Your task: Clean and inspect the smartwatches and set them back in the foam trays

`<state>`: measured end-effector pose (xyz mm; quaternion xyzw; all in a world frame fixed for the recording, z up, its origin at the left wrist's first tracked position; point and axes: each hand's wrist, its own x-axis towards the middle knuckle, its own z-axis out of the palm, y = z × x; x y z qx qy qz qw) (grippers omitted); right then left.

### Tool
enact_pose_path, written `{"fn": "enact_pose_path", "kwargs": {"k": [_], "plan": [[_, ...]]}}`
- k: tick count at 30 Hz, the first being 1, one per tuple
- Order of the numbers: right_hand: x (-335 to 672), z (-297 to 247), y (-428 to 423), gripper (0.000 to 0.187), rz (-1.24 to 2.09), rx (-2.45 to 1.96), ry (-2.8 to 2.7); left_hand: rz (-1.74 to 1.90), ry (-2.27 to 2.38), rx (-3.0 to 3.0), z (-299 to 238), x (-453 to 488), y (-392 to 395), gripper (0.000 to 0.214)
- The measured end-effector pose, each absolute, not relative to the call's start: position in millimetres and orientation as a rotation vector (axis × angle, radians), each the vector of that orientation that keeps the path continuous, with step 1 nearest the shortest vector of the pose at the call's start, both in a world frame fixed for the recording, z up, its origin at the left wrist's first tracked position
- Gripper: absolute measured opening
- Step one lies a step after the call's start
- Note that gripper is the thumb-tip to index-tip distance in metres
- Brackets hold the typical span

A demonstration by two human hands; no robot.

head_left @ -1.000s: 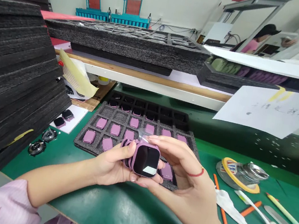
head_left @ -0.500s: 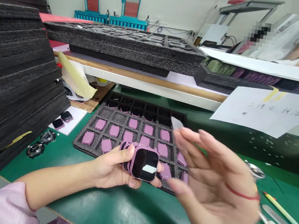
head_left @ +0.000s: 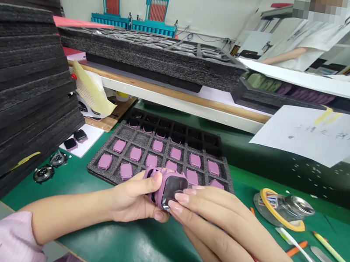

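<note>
My left hand (head_left: 138,194) grips several purple smartwatches stacked together, the thumb on top and the fingers underneath. The front smartwatch (head_left: 174,187) has its dark glossy screen turned toward my right hand. My right hand (head_left: 232,228) has its fingers stretched out, with the fingertips touching that screen; its thumb is hidden. Behind both hands lies a black foam tray (head_left: 98,171) with purple watch cases (head_left: 135,154) in many of its compartments. In its back rows, several watches stand with their dark faces showing.
Tall stacked black foam sheets (head_left: 16,101) rise at the left. Two watches (head_left: 71,144) lie on white paper beside round watch parts (head_left: 43,173). At the right are a glass jar (head_left: 297,206), a tape roll (head_left: 265,203) and pen-like tools (head_left: 338,254). A shelf (head_left: 167,96) crosses behind; a person (head_left: 303,45) stands beyond.
My right hand has come down and left, from beside the watches onto the front screen. The small pale film at its fingertips no longer shows clearly. The front watch has turned slightly rightward.
</note>
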<state>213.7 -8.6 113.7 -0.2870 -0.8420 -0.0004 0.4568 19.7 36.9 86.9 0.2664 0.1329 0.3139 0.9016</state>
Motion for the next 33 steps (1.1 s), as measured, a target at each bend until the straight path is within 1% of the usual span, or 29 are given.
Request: {"fn": "enact_pose_path", "kwargs": {"k": [1,4,7,11,15,20,33], "plan": [[211,116,-6,0.059,-0.044,-0.708,-2.075,0.661,0.284,0.554,87,20,36,0.050],[203,118,1,0.060,-0.107,-0.755,-2.057,0.710,0.350,0.600,87,22,35,0.050],[197,112,5,0.064,0.036,-0.884,-2.005,0.718,0.416,0.661,85,24,33,0.053],[196,105,6,0.053,0.279,-0.872,-1.910,0.747,0.438,0.510,85,26,33,0.049],[201,106,7,0.057,0.361,-0.842,-1.876,0.707,0.393,0.437,88,22,36,0.049],[201,109,9,0.057,0.328,-0.838,-1.907,0.625,0.285,0.543,88,20,37,0.061],[200,111,6,0.054,0.212,-0.830,-1.987,0.568,0.237,0.560,87,19,37,0.061]]}}
